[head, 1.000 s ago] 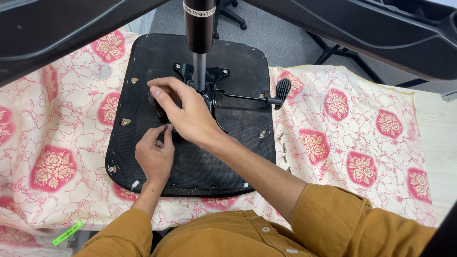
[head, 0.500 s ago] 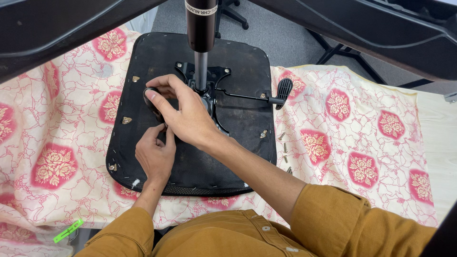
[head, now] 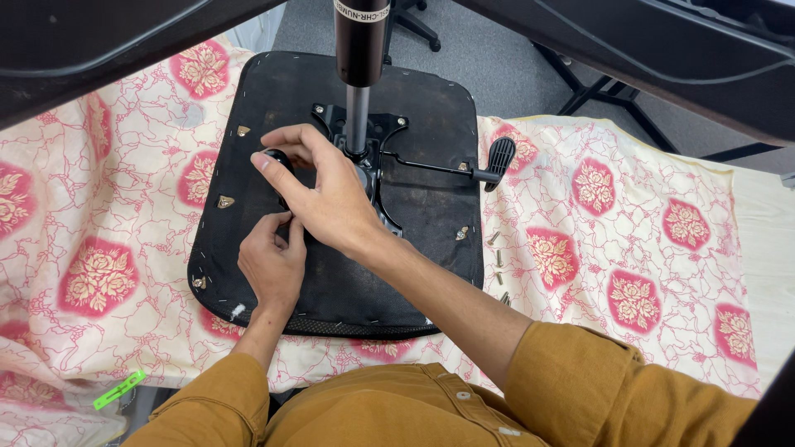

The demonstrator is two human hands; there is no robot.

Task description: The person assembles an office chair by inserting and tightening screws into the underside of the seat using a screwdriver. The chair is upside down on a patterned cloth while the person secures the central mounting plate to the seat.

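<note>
Right hand (head: 327, 194) crossed over left hand (head: 272, 263) (both fingers curled).

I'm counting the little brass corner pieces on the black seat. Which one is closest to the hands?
The brass bracket just left of the left hand; the others sit farther out near the seat's edges.

Both hands, left hand (head: 273, 261) and right hand (head: 327, 190), rest on the upturned chair seat (head: 414, 248) beside its metal mechanism (head: 374, 165).

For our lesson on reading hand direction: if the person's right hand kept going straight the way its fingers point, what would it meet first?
Probably the round black knob at the right hand's fingertips; whether they already touch is unclear.
</note>
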